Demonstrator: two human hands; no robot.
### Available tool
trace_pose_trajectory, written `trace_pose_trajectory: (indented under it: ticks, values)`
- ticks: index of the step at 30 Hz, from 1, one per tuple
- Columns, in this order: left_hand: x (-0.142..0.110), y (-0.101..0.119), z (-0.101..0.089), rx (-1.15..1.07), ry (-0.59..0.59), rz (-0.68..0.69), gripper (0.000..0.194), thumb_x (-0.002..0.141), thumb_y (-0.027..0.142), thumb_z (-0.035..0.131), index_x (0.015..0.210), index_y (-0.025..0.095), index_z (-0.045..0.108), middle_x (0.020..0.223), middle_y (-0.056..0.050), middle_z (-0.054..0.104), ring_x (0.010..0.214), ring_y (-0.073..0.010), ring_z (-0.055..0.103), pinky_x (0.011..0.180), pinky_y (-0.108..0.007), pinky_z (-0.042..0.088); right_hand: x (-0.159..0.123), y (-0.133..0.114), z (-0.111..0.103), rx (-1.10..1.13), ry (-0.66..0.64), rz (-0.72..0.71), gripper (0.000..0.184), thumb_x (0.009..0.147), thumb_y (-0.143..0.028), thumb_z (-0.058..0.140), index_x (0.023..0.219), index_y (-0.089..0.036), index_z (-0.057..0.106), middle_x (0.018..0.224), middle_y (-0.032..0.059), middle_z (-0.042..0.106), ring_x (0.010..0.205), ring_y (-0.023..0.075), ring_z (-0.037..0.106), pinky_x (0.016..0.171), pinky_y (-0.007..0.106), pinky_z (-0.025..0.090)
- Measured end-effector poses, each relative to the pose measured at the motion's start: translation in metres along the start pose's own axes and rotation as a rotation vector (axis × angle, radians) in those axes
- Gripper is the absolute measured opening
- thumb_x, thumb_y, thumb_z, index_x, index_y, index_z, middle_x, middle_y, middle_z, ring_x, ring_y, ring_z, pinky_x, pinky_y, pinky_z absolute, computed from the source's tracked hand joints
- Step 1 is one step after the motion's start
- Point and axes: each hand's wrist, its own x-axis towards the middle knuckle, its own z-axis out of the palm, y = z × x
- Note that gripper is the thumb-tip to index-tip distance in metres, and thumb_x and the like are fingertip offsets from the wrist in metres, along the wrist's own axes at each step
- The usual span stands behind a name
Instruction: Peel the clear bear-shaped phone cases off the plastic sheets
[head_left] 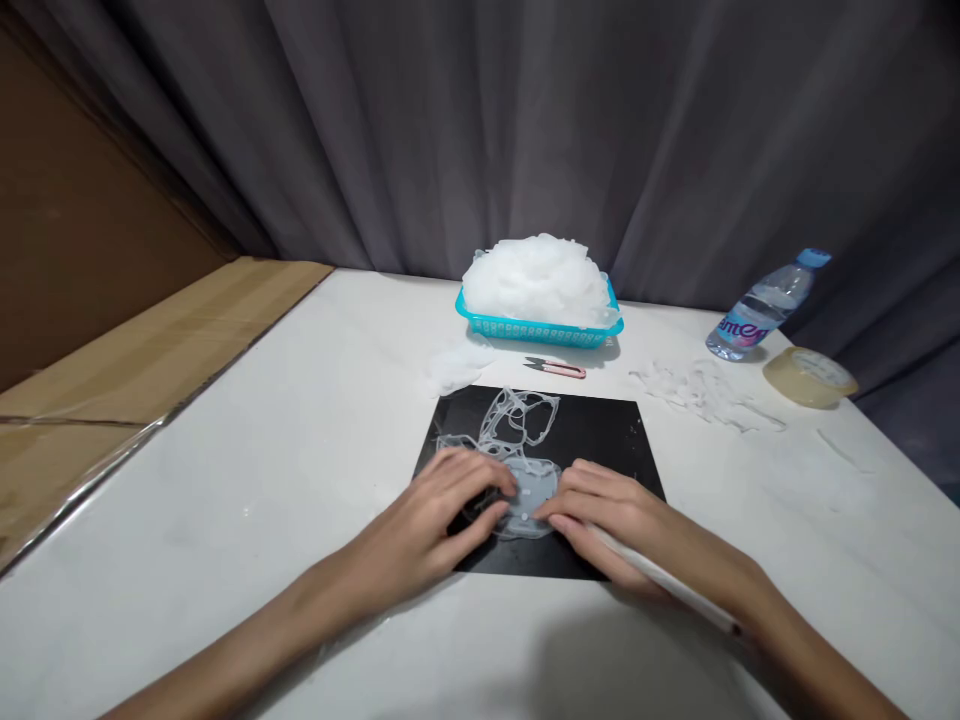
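Note:
A small translucent, rounded plastic-like piece (527,497) lies on a black mat (600,425), with two small white marks on it. My left hand (459,500) rests at its left edge, thumb and forefinger apart and fingertips touching it. From the other side, the fingertips of my right hand (611,510) meet its right edge. A slim white pen-like stick (667,580) is tucked in my right hand, its rear end pointing back along the wrist; its tip is hidden. Loose translucent strips (517,415) curl on the mat just beyond my left hand.
Behind the mat stands a turquoise basket (540,332) heaped with white translucent pieces (536,280). Pink-handled thread snips (555,368) lie before it. White scraps (697,390), a tape roll (810,377) and a tilted-looking water bottle (769,305) are at the right. Cardboard (150,340) borders the left.

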Motion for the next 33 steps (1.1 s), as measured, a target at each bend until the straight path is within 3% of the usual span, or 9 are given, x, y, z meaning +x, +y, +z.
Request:
trace_pose_trajectory:
  ticks: [3,8,13,19,22,26,33]
  values:
    - [-0.001,0.000,0.007,0.003,-0.073,0.053,0.016,0.109,0.022,0.051,0.118,0.024,0.064,0.125,-0.005,0.070,0.119,-0.0210,0.060,0.109,-0.037,0.040,-0.002,0.001,-0.006,0.134,-0.026,0.112,0.019,0.108,-0.021,0.052,0.121,-0.025,0.066,0.111,0.0038,0.074,0.102,0.0188,0.069,0.090,0.033,0.055]
    - [-0.001,-0.005,0.006,0.019,-0.077,0.064,0.015,0.107,0.028,0.059,0.118,0.026,0.069,0.132,-0.004,0.071,0.125,-0.0226,0.062,0.113,-0.039,0.042,-0.007,0.004,-0.002,0.202,-0.047,0.226,0.009,0.106,-0.031,0.060,0.110,-0.024,0.066,0.101,0.0009,0.073,0.094,0.0166,0.069,0.083,0.029,0.053]
    - [0.002,-0.010,0.003,0.091,-0.079,0.095,0.017,0.109,0.029,0.054,0.119,0.026,0.068,0.136,-0.004,0.073,0.130,-0.0206,0.066,0.124,-0.044,0.035,-0.005,0.007,0.008,0.344,-0.021,0.282,0.009,0.105,-0.033,0.064,0.108,-0.025,0.067,0.102,-0.0003,0.074,0.094,0.0151,0.070,0.084,0.026,0.053]
    - [0.002,-0.014,0.005,0.205,-0.006,0.216,0.023,0.110,0.015,0.045,0.120,0.020,0.065,0.137,-0.008,0.072,0.132,-0.0223,0.064,0.118,-0.044,0.041,0.000,0.013,0.025,0.282,0.071,0.153,0.008,0.104,-0.030,0.065,0.101,-0.023,0.069,0.095,0.0013,0.073,0.089,0.0165,0.066,0.085,0.030,0.049]
    - [-0.001,-0.013,0.006,0.244,0.007,0.277,0.029,0.106,0.006,0.044,0.122,0.017,0.066,0.130,-0.010,0.073,0.121,-0.0234,0.067,0.111,-0.043,0.046,0.001,0.014,0.030,0.180,0.129,0.098,0.006,0.103,-0.028,0.067,0.100,-0.024,0.068,0.097,0.0017,0.072,0.092,0.0185,0.063,0.089,0.034,0.047]
    - [-0.007,-0.011,0.005,0.261,0.028,0.348,0.025,0.104,0.008,0.053,0.121,0.016,0.069,0.121,-0.011,0.075,0.114,-0.0239,0.068,0.108,-0.041,0.048,0.002,0.015,0.033,0.197,0.135,0.109,0.004,0.104,-0.026,0.066,0.100,-0.023,0.066,0.101,0.0020,0.069,0.096,0.0186,0.061,0.091,0.035,0.046]
    - [-0.013,-0.013,0.001,0.255,-0.029,0.408,0.029,0.106,0.011,0.054,0.133,0.012,0.065,0.132,-0.012,0.075,0.120,-0.0230,0.070,0.115,-0.040,0.045,0.002,0.016,0.040,0.140,0.107,0.057,0.004,0.104,-0.024,0.064,0.102,-0.021,0.063,0.101,0.0021,0.069,0.093,0.0172,0.059,0.093,0.035,0.045]
